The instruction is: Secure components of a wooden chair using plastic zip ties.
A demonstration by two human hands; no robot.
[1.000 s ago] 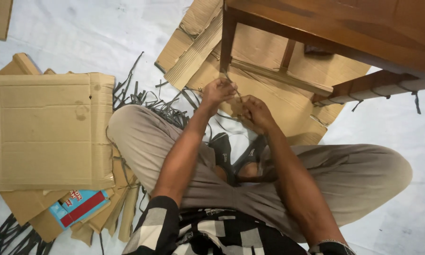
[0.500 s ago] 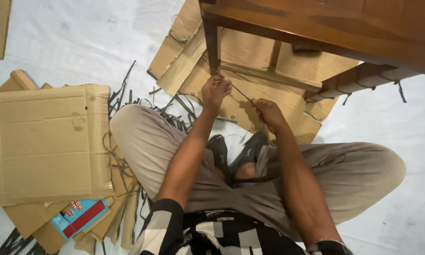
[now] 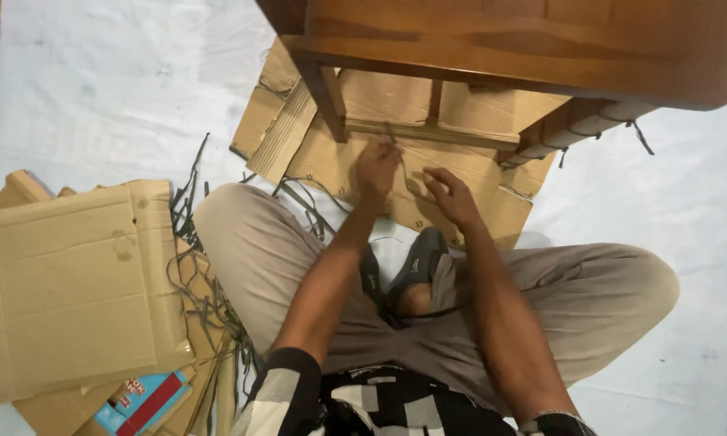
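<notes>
I sit cross-legged on a white floor in front of a brown wooden table [image 3: 509, 48]. My left hand [image 3: 377, 165] is raised to the table's lower crossbar [image 3: 428, 133] and pinches a thin dark strip [image 3: 391, 136] that runs up to the bar. Just right of it and lower, my right hand [image 3: 451, 194] hovers over the flat cardboard [image 3: 331, 157] under the table, fingers bent. I cannot tell whether that hand holds the strip. Grey sandals [image 3: 416, 262] show between my knees.
A large flattened cardboard box [image 3: 65, 282] lies at my left, with more cardboard scraps and a small blue and red carton [image 3: 142, 401] below it. Several loose dark strips [image 3: 198, 274] are tangled between the box and my left leg. Table legs [image 3: 327, 97] stand close ahead.
Both hands have moved forward and up towards the table's crossbar. They are further apart than a second ago, and the strip seen stretched between them half a second ago no longer shows there.
</notes>
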